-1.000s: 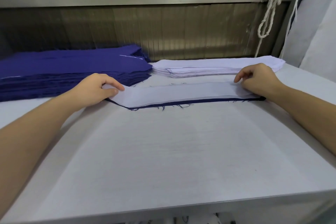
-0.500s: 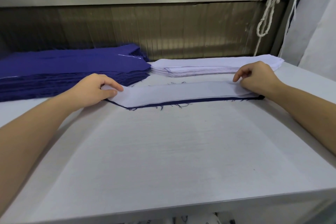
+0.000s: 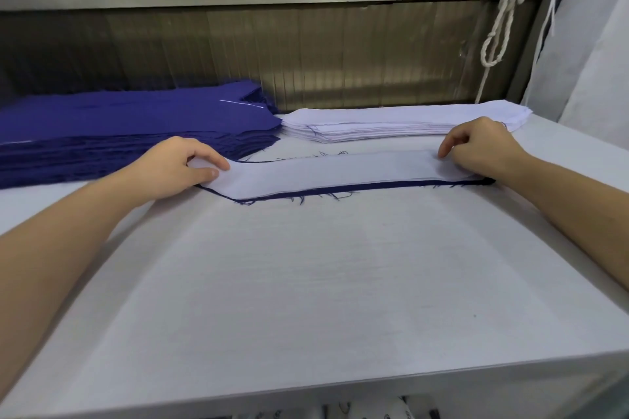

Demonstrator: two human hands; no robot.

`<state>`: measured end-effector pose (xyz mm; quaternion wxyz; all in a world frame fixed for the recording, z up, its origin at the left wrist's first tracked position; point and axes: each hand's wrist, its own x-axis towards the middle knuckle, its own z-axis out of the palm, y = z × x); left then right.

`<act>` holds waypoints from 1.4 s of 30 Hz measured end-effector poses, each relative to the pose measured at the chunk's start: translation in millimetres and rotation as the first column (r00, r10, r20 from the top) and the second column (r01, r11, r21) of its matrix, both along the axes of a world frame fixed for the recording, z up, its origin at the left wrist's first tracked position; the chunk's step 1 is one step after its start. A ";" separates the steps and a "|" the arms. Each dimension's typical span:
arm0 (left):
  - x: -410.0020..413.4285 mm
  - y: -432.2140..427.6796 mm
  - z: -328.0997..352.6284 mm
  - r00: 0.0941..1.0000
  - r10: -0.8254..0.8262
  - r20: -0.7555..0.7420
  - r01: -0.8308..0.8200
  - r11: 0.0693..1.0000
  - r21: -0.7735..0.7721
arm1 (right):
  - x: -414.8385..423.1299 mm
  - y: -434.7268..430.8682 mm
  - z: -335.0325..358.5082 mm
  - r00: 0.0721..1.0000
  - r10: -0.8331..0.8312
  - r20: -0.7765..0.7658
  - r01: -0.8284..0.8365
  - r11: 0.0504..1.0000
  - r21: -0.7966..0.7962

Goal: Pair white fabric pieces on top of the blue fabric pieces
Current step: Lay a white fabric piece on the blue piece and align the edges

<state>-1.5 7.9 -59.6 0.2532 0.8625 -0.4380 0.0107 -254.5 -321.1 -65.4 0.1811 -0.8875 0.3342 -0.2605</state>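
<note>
Currently, one white fabric piece [image 3: 340, 173] lies flat on a blue fabric piece [image 3: 367, 186] at the far half of the table [image 3: 306, 299]. The blue layer shows only as a thin frayed edge along the near side and a line at the far side.

Left hand [image 3: 177, 168]: the thumb and forefinger are close together and pinch the left end of the white fabric piece. The remaining fingers are curled under.

Right hand [image 3: 480, 148]: the fingers are bent and held together, with the tips pressing on the right end of the same piece (the thumb is hidden, so a pinch cannot be confirmed).

Beyond the left hand sits a blue stack [image 3: 119, 126]. Just beside it, to the right, sits a white stack [image 3: 401, 122], with the two touching at their corners. A white rope [image 3: 500, 27] hangs at the far right, in front of a metal panel [image 3: 306, 51].
</note>
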 end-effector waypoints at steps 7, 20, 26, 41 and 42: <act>2.1 0.2 -0.4 1.000 -0.001 0.020 0.001 1.000 0.031 | 2.7 -1.5 -0.6 0.998 -0.033 -0.048 0.031 0.999 -0.040; 1.6 0.7 -0.4 0.998 0.002 0.056 -0.003 1.000 0.023 | 1.2 0.1 -0.5 0.998 -0.040 -0.050 0.039 0.999 -0.033; 2.8 1.7 -1.0 0.995 -0.011 0.102 0.008 0.999 0.035 | 0.1 -2.7 -0.4 0.995 -0.078 -0.066 0.077 0.997 -0.027; -2.3 1.1 1.8 0.988 0.011 0.152 -0.005 0.999 -0.041 | 1.4 -2.5 -2.5 0.955 -0.230 -0.188 0.186 0.957 -0.223; -1.9 1.2 1.4 0.988 0.010 0.156 -0.003 0.999 -0.040 | 1.9 -2.6 -2.7 0.948 -0.244 -0.203 0.195 0.952 -0.235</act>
